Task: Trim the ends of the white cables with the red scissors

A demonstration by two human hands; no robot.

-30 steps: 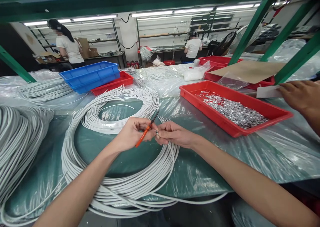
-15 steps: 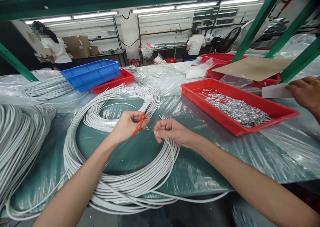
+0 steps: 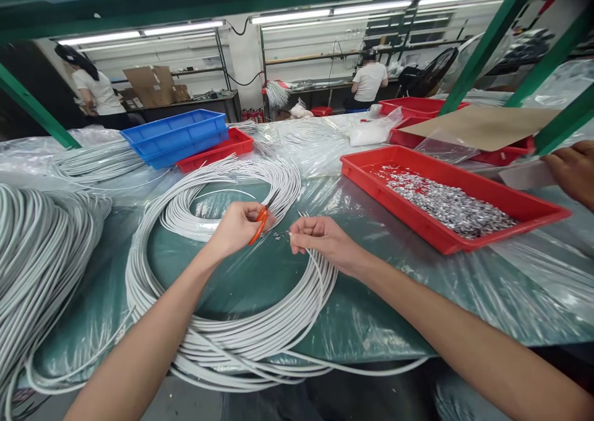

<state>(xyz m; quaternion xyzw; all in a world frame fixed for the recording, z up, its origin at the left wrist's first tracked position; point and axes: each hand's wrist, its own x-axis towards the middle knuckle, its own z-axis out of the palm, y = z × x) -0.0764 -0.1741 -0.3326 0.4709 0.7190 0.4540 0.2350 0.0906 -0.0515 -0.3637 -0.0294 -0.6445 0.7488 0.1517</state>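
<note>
My left hand [image 3: 239, 226] is closed around a pair of scissors [image 3: 258, 226] with orange handles, its dark tip pointing up and away from me. Just to the right, my right hand [image 3: 320, 240] pinches the thin bare end of a white cable [image 3: 318, 275] between thumb and fingers. A small gap separates the two hands. Beneath them lies a large coil of white cable [image 3: 260, 331], curving around both wrists' front. Tiny scraps [image 3: 278, 236] rest on the green table surface between the hands. A smaller white coil [image 3: 185, 213] sits behind my left hand.
A red tray [image 3: 394, 210] of small silvery metal parts stands to the right. Another person's hand [image 3: 573, 170] is at the right edge. A blue bin [image 3: 176, 136] leans on a red one behind. Thick cable bundles [image 3: 51, 272] fill the left. Green posts [image 3: 487, 46] frame the table.
The view has shifted slightly, so the scene sits a little further right. Both hands keep nearly the same pose and hold. The other person's hand has moved slightly towards the right edge.
</note>
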